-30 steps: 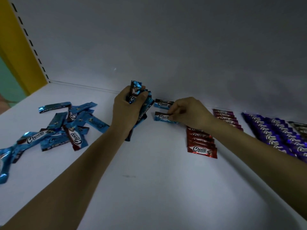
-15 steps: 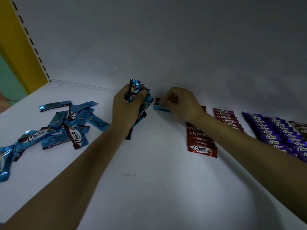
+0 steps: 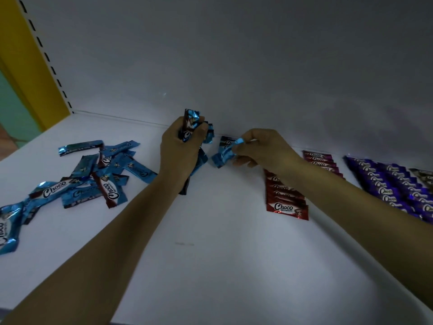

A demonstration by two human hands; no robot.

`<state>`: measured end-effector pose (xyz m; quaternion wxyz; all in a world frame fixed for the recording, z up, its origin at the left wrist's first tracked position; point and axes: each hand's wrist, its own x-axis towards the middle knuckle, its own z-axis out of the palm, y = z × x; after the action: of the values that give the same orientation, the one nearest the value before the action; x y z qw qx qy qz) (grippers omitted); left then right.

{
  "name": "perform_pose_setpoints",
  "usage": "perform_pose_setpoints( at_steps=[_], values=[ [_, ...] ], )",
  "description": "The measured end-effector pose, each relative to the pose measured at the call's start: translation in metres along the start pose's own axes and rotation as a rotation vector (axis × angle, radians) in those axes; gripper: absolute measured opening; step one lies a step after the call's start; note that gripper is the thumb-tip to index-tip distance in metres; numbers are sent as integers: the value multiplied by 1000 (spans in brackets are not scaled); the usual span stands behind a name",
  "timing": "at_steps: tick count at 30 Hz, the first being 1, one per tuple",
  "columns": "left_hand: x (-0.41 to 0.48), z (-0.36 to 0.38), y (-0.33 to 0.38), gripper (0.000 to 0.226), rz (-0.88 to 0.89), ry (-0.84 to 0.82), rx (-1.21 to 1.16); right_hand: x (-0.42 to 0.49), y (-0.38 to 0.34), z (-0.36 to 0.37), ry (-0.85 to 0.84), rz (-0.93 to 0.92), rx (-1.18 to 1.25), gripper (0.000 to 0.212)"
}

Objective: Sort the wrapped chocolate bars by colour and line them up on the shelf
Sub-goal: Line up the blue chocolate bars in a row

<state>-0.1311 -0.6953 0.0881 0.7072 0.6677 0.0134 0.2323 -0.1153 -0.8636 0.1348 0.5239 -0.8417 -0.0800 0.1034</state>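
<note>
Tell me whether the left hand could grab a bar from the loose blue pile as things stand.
Probably not yet: the left hand grips a bunch of blue bars. Nothing blocks the way to the loose blue pile beside it.

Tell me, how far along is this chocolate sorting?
Roughly two colours in. Done: the red bars and purple bars lie in neat rows on the right of the shelf. In hand: the left hand grips a bunch of blue bars, while the right hand pinches one blue bar near the back wall. Left: the loose blue pile on the left needs lining up.
</note>
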Motion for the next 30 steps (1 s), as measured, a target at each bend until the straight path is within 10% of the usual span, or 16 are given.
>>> perform_pose_setpoints(
  at_steps=[8,30],
  values=[
    [0,-1,-1,14,-16,-2,-8,-11,18,-11,-118,-341,-707,26],
    [0,-3,-4,13,-4,1,-29,35,23,-1,138,-286,-915,15]
  ],
)
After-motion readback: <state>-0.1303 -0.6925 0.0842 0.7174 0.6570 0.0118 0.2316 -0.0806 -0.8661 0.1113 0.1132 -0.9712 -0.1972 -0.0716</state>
